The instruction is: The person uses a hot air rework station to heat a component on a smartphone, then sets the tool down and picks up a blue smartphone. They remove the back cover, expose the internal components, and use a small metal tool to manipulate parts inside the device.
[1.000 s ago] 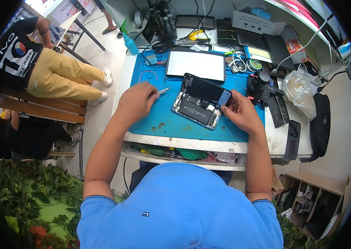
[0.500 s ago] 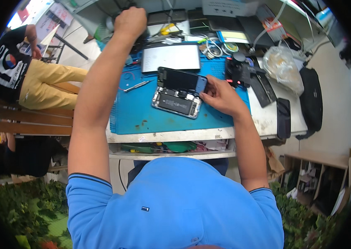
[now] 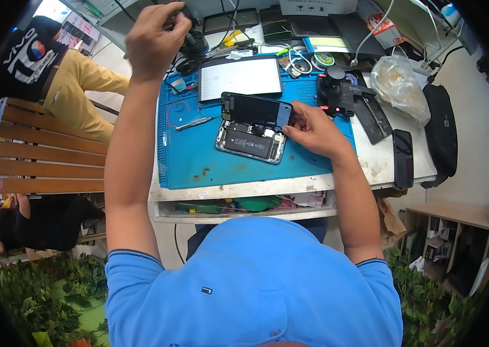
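An opened dark smartphone body with its battery and boards exposed (image 3: 250, 143) lies near the middle of the blue rubber work mat (image 3: 198, 162) that covers the table. Its black glass screen panel (image 3: 255, 110) is lifted along the far edge of the body, tilted up and propped. The right hand (image 3: 314, 128) sits at the right end of that panel, its grip narrow, fingertips (image 3: 288, 120) pinching the panel's corner. The left hand (image 3: 154, 36) is stretched well beyond the mat's far-left corner, curled tight around a small dark object (image 3: 182, 13) that I cannot make out. A slim metal tool (image 3: 194, 122) lies on the mat just left of the phone body, touched by neither hand. A white rectangular pad (image 3: 240, 78) rests at the mat's far edge behind the screen panel. A black fixture with a round knob (image 3: 337, 92) stands at the mat's right end, beyond the right hand.
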Tool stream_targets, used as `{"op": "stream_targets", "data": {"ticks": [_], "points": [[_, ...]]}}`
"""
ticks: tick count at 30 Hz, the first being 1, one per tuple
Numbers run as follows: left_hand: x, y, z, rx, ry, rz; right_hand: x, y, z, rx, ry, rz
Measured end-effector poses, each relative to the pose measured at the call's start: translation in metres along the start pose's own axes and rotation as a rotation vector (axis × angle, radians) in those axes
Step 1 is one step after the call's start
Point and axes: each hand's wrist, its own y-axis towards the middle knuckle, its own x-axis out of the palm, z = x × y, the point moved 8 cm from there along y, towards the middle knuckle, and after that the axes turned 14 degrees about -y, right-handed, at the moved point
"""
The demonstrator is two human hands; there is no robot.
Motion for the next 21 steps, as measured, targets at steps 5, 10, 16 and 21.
{"op": "stream_targets", "data": {"ticks": [5,10,16,21], "points": [[-0.057,-0.037,0.024,-0.046,-0.155,-0.008,0.003,-0.001,0.002,0.03,0.066,-0.033],[-0.077,-0.119,0.056,-0.227,-0.113,-0.111,0.005,-0.003,0.008,0.025,0.15,-0.044],[-0.055,-0.205,0.037,-0.604,-0.256,-0.2,0.003,-0.003,0.002,0.082,0.184,-0.046],[-0.049,-0.216,0.026,-0.711,-0.298,-0.222,0.002,-0.001,0.008,0.039,0.097,0.003]]}}
